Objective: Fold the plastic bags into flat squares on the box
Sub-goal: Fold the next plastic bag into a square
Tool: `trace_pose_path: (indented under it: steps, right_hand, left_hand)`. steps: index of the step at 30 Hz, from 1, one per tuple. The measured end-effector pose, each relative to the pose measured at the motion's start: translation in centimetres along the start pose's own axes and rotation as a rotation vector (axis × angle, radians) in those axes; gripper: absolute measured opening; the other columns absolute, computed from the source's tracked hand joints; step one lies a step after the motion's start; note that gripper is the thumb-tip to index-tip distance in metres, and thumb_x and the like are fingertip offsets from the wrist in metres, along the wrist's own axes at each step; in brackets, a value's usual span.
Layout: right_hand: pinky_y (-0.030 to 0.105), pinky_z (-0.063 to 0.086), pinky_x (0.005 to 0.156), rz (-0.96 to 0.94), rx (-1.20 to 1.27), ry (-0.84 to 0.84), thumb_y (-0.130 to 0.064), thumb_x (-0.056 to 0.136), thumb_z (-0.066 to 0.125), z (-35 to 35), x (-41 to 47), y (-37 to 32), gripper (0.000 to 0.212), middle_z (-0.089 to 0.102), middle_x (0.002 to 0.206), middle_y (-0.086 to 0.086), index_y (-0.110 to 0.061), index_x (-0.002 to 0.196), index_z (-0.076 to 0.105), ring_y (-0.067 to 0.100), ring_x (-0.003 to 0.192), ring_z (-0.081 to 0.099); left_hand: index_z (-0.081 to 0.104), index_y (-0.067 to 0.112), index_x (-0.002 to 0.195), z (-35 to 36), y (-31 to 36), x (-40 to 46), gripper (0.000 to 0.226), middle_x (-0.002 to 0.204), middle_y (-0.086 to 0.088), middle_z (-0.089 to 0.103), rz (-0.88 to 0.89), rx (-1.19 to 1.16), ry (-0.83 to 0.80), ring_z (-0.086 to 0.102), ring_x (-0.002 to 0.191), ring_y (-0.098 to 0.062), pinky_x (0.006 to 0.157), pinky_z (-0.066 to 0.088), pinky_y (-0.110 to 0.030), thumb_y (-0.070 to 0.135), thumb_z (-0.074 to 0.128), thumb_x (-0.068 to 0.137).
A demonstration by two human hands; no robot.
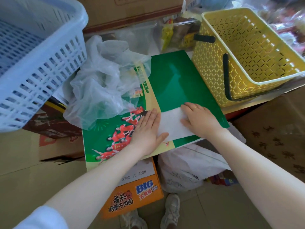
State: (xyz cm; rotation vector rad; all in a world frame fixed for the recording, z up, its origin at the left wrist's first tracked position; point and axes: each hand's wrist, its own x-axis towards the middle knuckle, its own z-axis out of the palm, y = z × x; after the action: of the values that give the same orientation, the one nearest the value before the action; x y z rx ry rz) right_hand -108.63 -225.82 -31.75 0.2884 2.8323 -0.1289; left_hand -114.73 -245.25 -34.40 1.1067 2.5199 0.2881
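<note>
A white plastic bag [171, 124], folded into a flat band, lies on the green printed box [173, 80]. My left hand [146, 131] presses flat on the bag's left end, fingers straight. My right hand [198, 119] lies on the bag's right end with its fingers bent over the edge; I cannot tell whether it pinches the plastic. A heap of crumpled clear bags [102, 80] sits on the box's far left part.
A blue slatted basket [38, 52] stands at the left. An empty yellow basket [247, 52] with black handles sits at the right of the box. Cardboard cartons surround the spot, an orange carton [137, 194] and a filled white bag [189, 167] below.
</note>
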Motion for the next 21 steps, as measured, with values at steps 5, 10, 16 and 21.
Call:
trace_pose_path:
  steps: [5, 10, 16, 21]
  right_hand:
    - [0.041, 0.038, 0.093, 0.106, 0.015, -0.145, -0.052, 0.084, 0.057, -1.5, 1.2, -2.1, 0.078, 0.036, 0.139, 0.01, -0.012, 0.142, 0.024, 0.031, 0.126, 0.033]
    - [0.03, 0.037, 0.058, 0.271, 0.108, -0.302, -0.045, 0.083, 0.064, -2.1, 1.7, -2.9, 0.041, 0.056, 0.101, 0.006, -0.013, 0.099, 0.043, 0.025, 0.088, 0.052]
    - [0.029, 0.037, 0.056, 0.244, 0.238, -0.223, -0.031, 0.083, 0.065, -2.0, 0.7, -2.6, 0.03, 0.053, 0.096, 0.006, -0.012, 0.094, 0.045, 0.025, 0.082, 0.052]
    - [0.032, 0.038, 0.065, 0.18, 0.539, -0.249, -0.027, 0.088, 0.058, -4.9, -2.2, -0.5, 0.034, 0.05, 0.101, 0.009, -0.003, 0.109, 0.046, 0.026, 0.089, 0.05]
  left_hand:
    - [-0.003, 0.011, 0.147, -0.1, -0.7, 0.2, 0.084, 0.156, -0.007, -0.01, 0.034, 0.082, 0.003, -0.008, 0.143, -0.019, 0.113, -0.005, -0.031, 0.058, 0.037, 0.09]
    - [-0.004, 0.008, 0.147, -0.7, -0.3, 0.3, 0.088, 0.155, -0.009, -0.01, 0.022, 0.16, -0.043, -0.007, 0.143, -0.022, 0.115, 0.001, -0.035, 0.061, 0.036, 0.088]
    - [0.002, 0.009, 0.148, -1.8, 0.2, 0.3, 0.088, 0.156, -0.009, -0.004, 0.019, 0.177, -0.07, 0.0, 0.143, -0.024, 0.115, 0.008, -0.037, 0.059, 0.041, 0.087]
    - [0.027, 0.01, 0.141, -5.1, 2.5, 0.0, 0.063, 0.145, -0.008, 0.034, 0.036, 0.184, 0.08, 0.041, 0.125, -0.025, 0.092, 0.041, -0.036, 0.049, 0.04, 0.093]
